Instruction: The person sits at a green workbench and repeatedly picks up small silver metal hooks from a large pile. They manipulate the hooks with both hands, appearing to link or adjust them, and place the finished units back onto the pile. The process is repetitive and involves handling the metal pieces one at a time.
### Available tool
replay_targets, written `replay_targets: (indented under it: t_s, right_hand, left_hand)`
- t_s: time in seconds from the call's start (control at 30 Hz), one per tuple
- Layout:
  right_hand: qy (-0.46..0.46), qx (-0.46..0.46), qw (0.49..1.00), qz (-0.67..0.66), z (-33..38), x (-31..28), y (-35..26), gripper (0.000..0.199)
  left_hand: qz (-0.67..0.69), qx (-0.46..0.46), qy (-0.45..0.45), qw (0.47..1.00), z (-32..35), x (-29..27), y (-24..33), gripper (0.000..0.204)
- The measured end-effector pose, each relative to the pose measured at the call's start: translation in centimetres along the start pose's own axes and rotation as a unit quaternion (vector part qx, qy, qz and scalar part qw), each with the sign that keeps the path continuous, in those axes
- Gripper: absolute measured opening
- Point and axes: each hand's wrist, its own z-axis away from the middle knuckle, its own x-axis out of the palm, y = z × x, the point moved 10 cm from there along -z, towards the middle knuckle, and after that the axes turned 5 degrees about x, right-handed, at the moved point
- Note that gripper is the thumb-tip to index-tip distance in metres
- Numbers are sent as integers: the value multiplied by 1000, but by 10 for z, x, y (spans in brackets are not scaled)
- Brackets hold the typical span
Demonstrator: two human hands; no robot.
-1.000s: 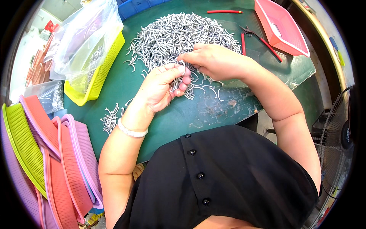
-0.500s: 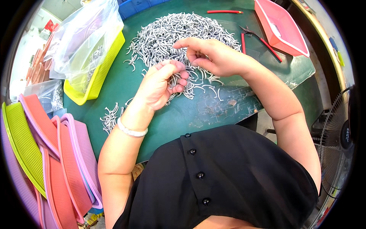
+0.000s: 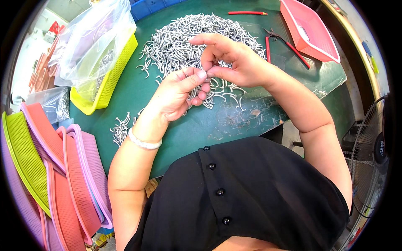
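A big heap of small curved grey pieces [image 3: 180, 39] covers the far middle of the green table [image 3: 184, 140]. Over its near edge, my left hand [image 3: 178, 90] is closed, thumb pressed toward the curled fingers. My right hand [image 3: 234, 62] meets it from the right, its thumb and a finger pinched at the left thumb's tip, with the index finger stretched out to the left. Whatever the two hands pinch is too small or too hidden to make out. Loose grey pieces lie beneath and just right of my left hand.
A small cluster of grey pieces [image 3: 121, 129] lies by my left forearm. Beyond it stands a yellow-green basket [image 3: 119, 62] with a clear plastic bag. Stacked baskets [image 3: 77, 180] fill the lower left. Red-handled pliers [image 3: 293, 52] and a pink basket [image 3: 331, 46] are at the right.
My right hand has come down slightly, and its thumb and finger now meet the left thumb's tip. The left thumb has shifted a little to the right.
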Motion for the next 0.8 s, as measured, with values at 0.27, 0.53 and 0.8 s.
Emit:
replay_targets:
  t_s: [0.27,0.53,0.8]
  right_hand:
    - [14,22,995,-97,-1,-10,14,55]
    - [-84,30,951,297,2,2,25,38]
    - [-86,-54,929,355,5,18,22,34]
  left_hand:
    - [24,10,1,1000,0,-2,1,9]
    - [83,22,-8,996,-3,-5,1,9]
    - [92,22,-11,995,-3,-3,1,11]
